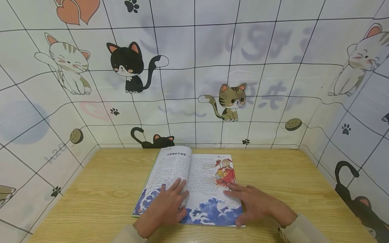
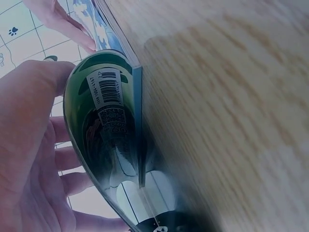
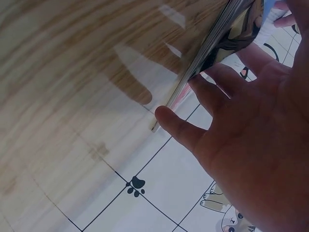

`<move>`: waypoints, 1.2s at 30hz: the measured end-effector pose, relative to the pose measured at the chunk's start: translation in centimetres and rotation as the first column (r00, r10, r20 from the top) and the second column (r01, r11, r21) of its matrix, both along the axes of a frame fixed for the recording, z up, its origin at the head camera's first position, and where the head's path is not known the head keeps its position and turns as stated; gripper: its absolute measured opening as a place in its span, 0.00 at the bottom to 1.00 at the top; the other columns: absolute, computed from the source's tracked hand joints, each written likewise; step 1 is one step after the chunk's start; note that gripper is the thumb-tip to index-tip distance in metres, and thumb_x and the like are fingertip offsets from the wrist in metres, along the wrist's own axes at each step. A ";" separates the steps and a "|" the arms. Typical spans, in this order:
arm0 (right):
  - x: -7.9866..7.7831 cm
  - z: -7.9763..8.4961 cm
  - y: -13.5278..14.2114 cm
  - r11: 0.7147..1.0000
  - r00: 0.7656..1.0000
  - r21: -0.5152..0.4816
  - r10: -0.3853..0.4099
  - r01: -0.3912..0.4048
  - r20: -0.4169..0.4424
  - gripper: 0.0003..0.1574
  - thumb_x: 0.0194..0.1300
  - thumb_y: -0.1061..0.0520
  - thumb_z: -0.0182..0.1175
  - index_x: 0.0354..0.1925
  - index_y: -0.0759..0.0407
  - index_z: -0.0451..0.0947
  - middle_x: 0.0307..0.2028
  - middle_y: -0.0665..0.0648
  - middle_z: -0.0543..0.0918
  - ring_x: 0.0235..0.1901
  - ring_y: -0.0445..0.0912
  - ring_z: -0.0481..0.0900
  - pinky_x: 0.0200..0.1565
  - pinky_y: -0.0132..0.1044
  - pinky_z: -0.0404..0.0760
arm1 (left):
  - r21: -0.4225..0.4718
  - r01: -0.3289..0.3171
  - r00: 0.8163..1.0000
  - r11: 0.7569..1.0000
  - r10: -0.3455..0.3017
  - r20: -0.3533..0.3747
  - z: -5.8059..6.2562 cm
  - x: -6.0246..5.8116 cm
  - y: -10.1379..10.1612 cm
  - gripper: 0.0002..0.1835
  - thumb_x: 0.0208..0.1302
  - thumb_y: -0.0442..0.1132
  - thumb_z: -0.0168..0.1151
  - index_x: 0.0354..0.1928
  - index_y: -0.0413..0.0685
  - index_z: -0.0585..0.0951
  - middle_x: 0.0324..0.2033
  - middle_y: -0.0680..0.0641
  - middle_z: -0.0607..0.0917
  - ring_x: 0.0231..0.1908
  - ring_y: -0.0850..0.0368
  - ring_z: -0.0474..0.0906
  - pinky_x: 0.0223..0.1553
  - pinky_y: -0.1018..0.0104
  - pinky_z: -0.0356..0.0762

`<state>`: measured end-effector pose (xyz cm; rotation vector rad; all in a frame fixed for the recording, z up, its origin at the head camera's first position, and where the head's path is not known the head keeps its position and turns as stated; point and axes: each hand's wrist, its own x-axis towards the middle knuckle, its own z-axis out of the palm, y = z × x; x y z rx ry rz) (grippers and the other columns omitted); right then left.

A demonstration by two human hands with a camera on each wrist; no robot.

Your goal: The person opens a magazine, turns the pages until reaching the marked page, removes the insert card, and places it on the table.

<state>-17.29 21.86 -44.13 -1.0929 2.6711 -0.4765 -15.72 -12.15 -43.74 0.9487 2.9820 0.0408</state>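
Note:
An open magazine-like book [image 1: 200,180] lies on the wooden table, with printed text and blue waves along the bottom of both pages. My left hand [image 1: 168,204] rests on the lower left page near the gutter, fingers spread. Over the right page's outer edge lies my right hand [image 1: 256,204], its fingertips beside a red-caped figure [image 1: 225,173] and its thumb at the lower corner. In the left wrist view the glossy green back cover [image 2: 77,96] curves up, showing a barcode label [image 2: 106,87]. The right wrist view has the page edges [image 3: 186,82] at my fingers.
The pale wooden table [image 1: 97,189] extends to both sides of the book. Behind it and at the sides stand white gridded walls [image 1: 179,111] with cartoon cats, paw prints and yarn balls.

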 end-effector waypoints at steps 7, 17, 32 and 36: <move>-0.2 -0.1 0.0 1.000 1.000 0.007 -0.012 0.012 0.019 0.61 0.49 0.21 0.62 0.72 0.51 0.66 0.73 0.63 0.62 0.72 0.62 0.60 0.61 0.68 0.63 | -0.006 0.001 1.000 1.000 -0.001 -0.001 0.0 0.0 0.0 0.27 0.65 0.53 0.55 0.63 0.51 0.79 0.72 0.44 0.67 0.72 0.43 0.60 0.55 0.29 0.68; -0.3 0.1 -0.3 0.998 0.998 0.010 -0.055 0.055 0.043 0.58 0.51 0.22 0.63 0.71 0.50 0.69 0.72 0.61 0.65 0.70 0.62 0.62 0.63 0.68 0.61 | -0.024 -0.011 1.000 1.000 0.010 -0.029 0.0 0.1 0.4 0.38 0.62 0.70 0.56 0.63 0.50 0.80 0.71 0.43 0.68 0.72 0.42 0.61 0.55 0.29 0.69; -0.8 0.2 -0.7 0.996 0.996 -0.027 -0.085 0.085 0.007 0.56 0.55 0.25 0.63 0.71 0.55 0.67 0.68 0.63 0.71 0.67 0.61 0.68 0.62 0.65 0.65 | -0.051 -0.025 0.999 0.998 0.023 -0.025 0.2 0.3 0.9 0.55 0.42 0.83 0.59 0.65 0.49 0.77 0.71 0.43 0.67 0.72 0.41 0.60 0.56 0.29 0.68; -0.8 0.3 -0.7 0.993 0.994 -0.037 -0.108 0.109 0.015 0.58 0.55 0.24 0.62 0.73 0.52 0.64 0.68 0.60 0.71 0.67 0.60 0.68 0.63 0.64 0.65 | -0.053 -0.012 1.000 0.999 0.010 -0.030 0.4 0.3 0.9 0.54 0.43 0.82 0.60 0.65 0.50 0.77 0.71 0.43 0.69 0.71 0.42 0.62 0.57 0.30 0.68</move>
